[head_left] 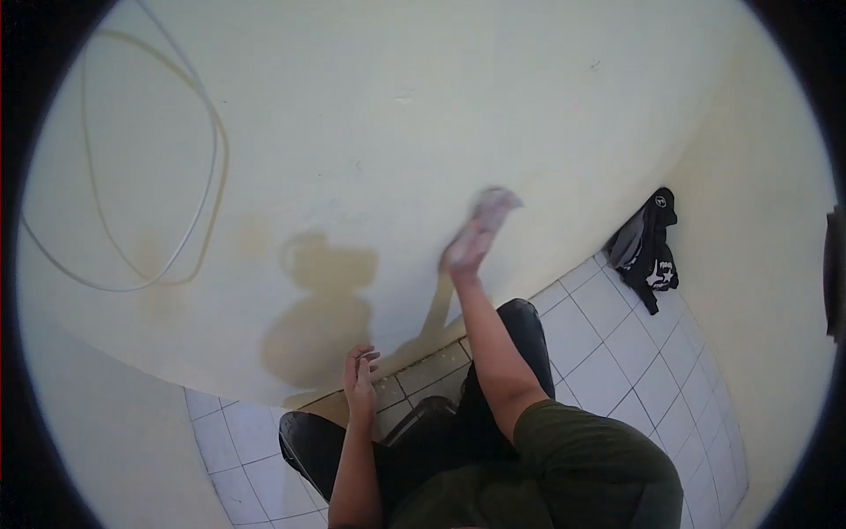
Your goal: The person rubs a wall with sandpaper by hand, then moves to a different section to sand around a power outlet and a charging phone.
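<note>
Our right hand (465, 251) has its grip closed around a pale rag (493, 208), pressed flat against the cream wall (423, 115) and blurred; our left hand (359, 381) hangs open-fingered and empty near the wall's base. We judge the soft rag could slip from the grip on that smooth, matte paint. Below lie glossy white floor tiles (608, 353); a looped cable (203, 159) hangs left, dark crumpled cloth (648, 251) right.
</note>
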A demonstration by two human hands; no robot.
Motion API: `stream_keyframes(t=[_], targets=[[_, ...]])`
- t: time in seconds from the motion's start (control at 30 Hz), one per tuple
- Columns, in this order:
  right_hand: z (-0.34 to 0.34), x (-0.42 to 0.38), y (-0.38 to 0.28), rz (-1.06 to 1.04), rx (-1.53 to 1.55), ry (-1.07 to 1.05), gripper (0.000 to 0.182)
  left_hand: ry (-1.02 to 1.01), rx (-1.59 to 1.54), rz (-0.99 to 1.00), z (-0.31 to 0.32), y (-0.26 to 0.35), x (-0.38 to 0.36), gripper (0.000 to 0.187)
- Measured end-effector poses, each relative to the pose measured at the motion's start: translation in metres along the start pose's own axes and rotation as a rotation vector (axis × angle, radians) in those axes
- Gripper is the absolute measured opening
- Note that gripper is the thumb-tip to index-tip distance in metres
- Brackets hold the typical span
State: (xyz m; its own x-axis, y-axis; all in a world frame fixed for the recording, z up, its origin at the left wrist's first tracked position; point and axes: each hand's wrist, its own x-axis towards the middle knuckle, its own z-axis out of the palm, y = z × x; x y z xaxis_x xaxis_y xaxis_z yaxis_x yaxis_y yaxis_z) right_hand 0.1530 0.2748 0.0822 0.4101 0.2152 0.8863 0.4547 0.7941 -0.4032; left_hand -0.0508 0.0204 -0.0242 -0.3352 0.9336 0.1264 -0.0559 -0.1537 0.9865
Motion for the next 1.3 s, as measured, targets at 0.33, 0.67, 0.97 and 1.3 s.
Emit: stream_keyframes(t=[0.33, 0.67, 0.97, 1.3], targets=[[-0.025, -0.015, -0.041, -0.633, -0.07, -0.657, 0.056, -0.013, 0.002, -0.023, -0.008, -0.002, 0.002, 0.03], [0.022, 0.001, -0.107, -0.359, -0.008, -0.453, 0.061, -0.011, -0.053, -0.025, -0.014, -0.01, 0.008, 0.028], [0.053, 0.057, -0.144, -0.128, -0.209, -0.24, 0.064, -0.039, -0.032, 0.045, -0.023, -0.03, 0.011, 0.027], [0.04, -0.042, -0.126, -0.631, -0.059, -0.82, 0.069, -0.004, -0.049, 0.073, -0.024, -0.024, 0.014, 0.025]])
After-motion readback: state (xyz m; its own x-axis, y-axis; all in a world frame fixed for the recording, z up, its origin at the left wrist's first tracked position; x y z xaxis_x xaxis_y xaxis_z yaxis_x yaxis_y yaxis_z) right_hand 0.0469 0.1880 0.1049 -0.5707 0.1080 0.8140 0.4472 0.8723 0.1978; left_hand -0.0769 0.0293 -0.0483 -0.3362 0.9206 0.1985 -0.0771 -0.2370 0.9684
